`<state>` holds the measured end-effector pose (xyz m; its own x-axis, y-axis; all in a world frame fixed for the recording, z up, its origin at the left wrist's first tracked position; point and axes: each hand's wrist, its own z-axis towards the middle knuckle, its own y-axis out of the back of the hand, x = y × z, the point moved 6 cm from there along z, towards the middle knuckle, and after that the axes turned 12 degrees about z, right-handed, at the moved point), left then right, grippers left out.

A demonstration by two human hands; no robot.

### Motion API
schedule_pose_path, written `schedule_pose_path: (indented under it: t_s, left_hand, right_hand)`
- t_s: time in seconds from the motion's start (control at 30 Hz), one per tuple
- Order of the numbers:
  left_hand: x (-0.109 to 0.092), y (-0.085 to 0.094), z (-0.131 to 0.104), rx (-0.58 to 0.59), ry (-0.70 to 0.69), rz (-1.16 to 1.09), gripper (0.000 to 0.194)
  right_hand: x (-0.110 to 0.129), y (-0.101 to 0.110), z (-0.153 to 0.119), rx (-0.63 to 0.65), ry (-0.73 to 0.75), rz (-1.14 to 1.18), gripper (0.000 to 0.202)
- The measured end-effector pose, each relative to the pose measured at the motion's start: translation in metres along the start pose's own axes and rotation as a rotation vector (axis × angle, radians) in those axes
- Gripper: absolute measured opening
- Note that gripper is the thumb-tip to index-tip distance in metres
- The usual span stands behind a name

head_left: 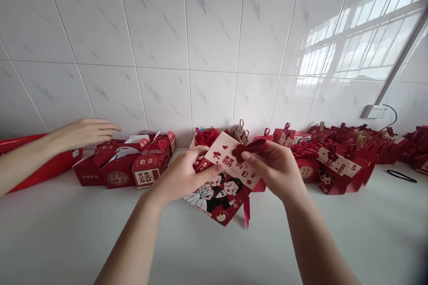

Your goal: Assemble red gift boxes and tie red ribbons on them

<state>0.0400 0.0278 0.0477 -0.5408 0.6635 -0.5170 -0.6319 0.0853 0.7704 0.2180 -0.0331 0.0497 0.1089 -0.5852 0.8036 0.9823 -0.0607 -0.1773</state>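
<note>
A red and cream wedding favor box (223,200), printed with a cartoon couple and Chinese characters, is held tilted above the white table. My left hand (182,174) grips its left side, thumb across the front and the other fingers largely hidden behind it. At the box's upper right, my right hand (277,168) pinches a dark red ribbon (257,146) between thumb and fingers. A loose ribbon end (246,212) hangs below the box's right side. Behind the box stands a cardboard carton (193,142) with red ribbons (207,136) in it.
Another person's hand (85,132) reaches in from the left over several red gift boxes (117,170). A big red bag or box (50,170) lies far left. Many ribboned boxes (337,173) crowd the right. A black loop (401,175) lies near a wall socket (374,111).
</note>
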Motion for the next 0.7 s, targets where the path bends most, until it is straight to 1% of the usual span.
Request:
schedule_pose_path:
  t_s: [0.07,0.13,0.3,0.4,0.6,0.7]
  left_hand:
    - [-0.005,0.003,-0.001,-0.005,-0.022,-0.028,0.034]
    - [-0.010,0.006,-0.004,-0.033,-0.029,-0.015,0.032]
    - [-0.021,0.016,-0.012,-0.128,-0.060,0.205,0.028]
    - [-0.024,0.017,-0.014,-0.130,-0.096,0.328,0.026]
    - [-0.027,0.018,-0.015,-0.149,-0.125,0.433,0.023]
    - [-0.029,0.017,-0.015,-0.138,-0.122,0.469,0.026]
  right_hand:
    - [0.002,0.000,0.000,0.029,-0.014,0.004,0.013]
    - [0.003,0.000,0.000,0.072,-0.053,-0.008,0.013]
    - [0.003,0.006,0.000,0.144,-0.126,-0.063,0.021]
    - [0.003,0.006,0.000,0.201,-0.127,-0.138,0.022]
    - [0.004,0.007,-0.001,0.207,-0.131,-0.339,0.021]
    - [0.004,0.006,-0.001,0.222,-0.149,-0.420,0.018]
